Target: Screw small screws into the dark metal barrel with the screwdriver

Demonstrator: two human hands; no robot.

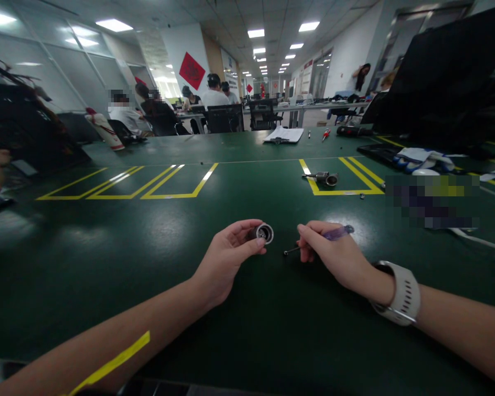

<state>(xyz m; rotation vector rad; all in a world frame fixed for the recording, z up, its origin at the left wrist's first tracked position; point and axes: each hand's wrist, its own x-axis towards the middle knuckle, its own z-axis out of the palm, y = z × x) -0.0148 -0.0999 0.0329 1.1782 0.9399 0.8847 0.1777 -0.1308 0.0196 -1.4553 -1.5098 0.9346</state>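
Metal cylinder (264, 233), round and hollow, is pinched by the left hand (231, 250) over the smooth green surface (107, 264); its open end and axis roughly face the viewer. The right hand (334, 253) grips 1 screwdriver-like tool (339, 233), translucent purple handle, thin shaft pointing down-left.

The screwdriver handle (337, 233) there is purple; the cylindrical metal part (264, 234), silver-grey; the watch strap (406, 294), off-white. Tabletop (107, 264): dark green, with yellow tape outlines (330, 193).
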